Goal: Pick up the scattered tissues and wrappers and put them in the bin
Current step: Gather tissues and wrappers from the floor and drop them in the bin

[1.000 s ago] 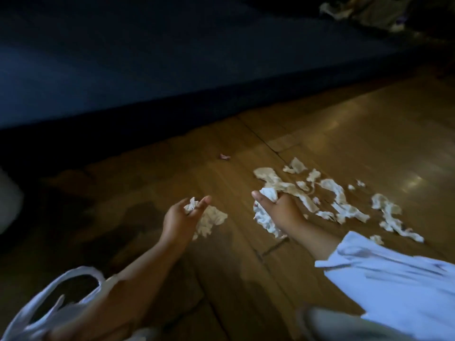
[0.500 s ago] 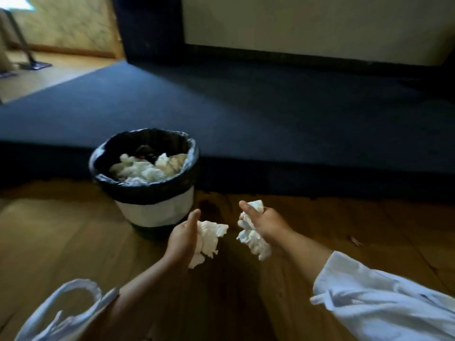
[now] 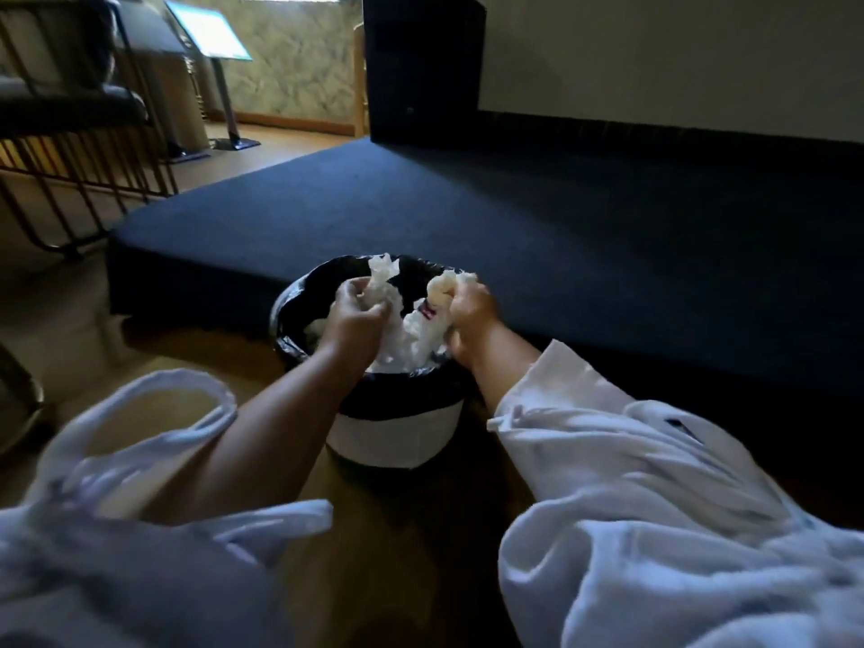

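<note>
The crumpled white tissue wad (image 3: 384, 282) in the left hand (image 3: 355, 315) and the longer white paper wad (image 3: 437, 297) in the right hand (image 3: 472, 311) both sit above the mouth of the round white bin with a black plastic liner (image 3: 397, 434). Each hand is clenched round its own wad. The left hand is at about nine o'clock of the opening and the right at three o'clock. The right-hand wad hangs roughly upright, its lower end trailing toward the heap of white tissues (image 3: 397, 355) already in the bin. That heap lies straight below both hands, neither clearly nearer, so letting go should be enough. The bin stands on the brown wooden floor (image 3: 154, 348). A dark blue carpeted platform (image 3: 584, 226) rises at twelve o'clock behind it. White robe sleeves (image 3: 654, 507) fill the six o'clock foreground.
</note>
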Motion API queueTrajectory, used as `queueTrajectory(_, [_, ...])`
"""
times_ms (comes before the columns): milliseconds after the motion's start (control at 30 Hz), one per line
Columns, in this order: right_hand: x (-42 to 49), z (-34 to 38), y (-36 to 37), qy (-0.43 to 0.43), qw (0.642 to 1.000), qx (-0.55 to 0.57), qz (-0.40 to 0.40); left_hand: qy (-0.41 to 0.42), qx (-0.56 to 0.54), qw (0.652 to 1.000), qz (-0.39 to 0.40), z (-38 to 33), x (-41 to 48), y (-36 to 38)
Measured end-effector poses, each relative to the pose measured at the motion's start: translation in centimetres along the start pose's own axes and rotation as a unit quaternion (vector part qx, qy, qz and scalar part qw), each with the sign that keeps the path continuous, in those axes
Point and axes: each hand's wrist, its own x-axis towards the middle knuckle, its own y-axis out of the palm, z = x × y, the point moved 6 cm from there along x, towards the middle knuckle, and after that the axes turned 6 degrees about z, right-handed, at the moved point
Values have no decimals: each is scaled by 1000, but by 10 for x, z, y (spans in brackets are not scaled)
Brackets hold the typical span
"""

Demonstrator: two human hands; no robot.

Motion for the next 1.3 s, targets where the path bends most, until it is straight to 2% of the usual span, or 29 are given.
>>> queueTrajectory(33, [1, -4, -1, -18, 998, -61, -2, -4, 66, 998, 16, 12, 8, -2])
queueTrajectory(100, [4, -15, -1, -46, 982, -178, 41, -22, 239, 970, 42, 35, 16, -2])
queueTrajectory(133, [6, -21, -1, -68, 964, -246, 76, -23, 316, 948, 37, 41, 15, -5])
queueTrajectory(200, [5, -24, 3, -148, 898, -400, 110, 15, 416, 909, 26, 47, 11, -2])
queueTrajectory(267, [-1, -31, 1, -183, 817, -538, 94, 44, 476, 879, 6, 52, 7, 1])
queueTrajectory(333, [-9, -41, -7, -171, 754, -632, 57, 43, 498, 866, -7, 57, 3, 2])
queueTrajectory(400, [-15, -46, -11, -163, 719, -673, 50, 39, 507, 861, -18, 58, 0, 2])
queueTrajectory(467, [-17, -45, -10, -148, 708, -687, 69, 41, 510, 859, -24, 56, -1, 3])
queueTrajectory(567, [-17, -47, -13, -162, 726, -658, 119, 45, 509, 860, -4, 57, -3, 4])
queueTrajectory(667, [-25, -46, -30, -247, 780, -567, 101, 58, 523, 850, 33, 56, -7, 5])
queueTrajectory(733, [-28, -54, -44, -224, 799, -550, 98, 51, 544, 836, 50, 56, -8, 6])
queueTrajectory(800, [-31, -60, -50, -219, 791, -564, 90, 20, 539, 841, 48, 55, -5, 4])
queueTrajectory(933, [-41, -52, -47, -289, 758, -585, 2, -53, 484, 873, 34, 55, 8, 0])
queueTrajectory(967, [-39, -51, -43, -281, 752, -597, 14, -56, 479, 876, 36, 55, 10, 0])
queueTrajectory(1033, [-32, -48, -32, -241, 740, -624, 73, -46, 480, 875, 46, 53, 12, 1])
queueTrajectory(1100, [-27, -42, -28, -205, 758, -609, 111, -15, 492, 868, 67, 51, 9, 4])
queueTrajectory(1200, [-36, -32, -40, -199, 814, -540, 83, 49, 484, 867, 106, 47, -6, 3])
queueTrajectory(1300, [-60, -28, -70, -224, 821, -524, 46, 94, 466, 875, 89, 41, -29, 0])
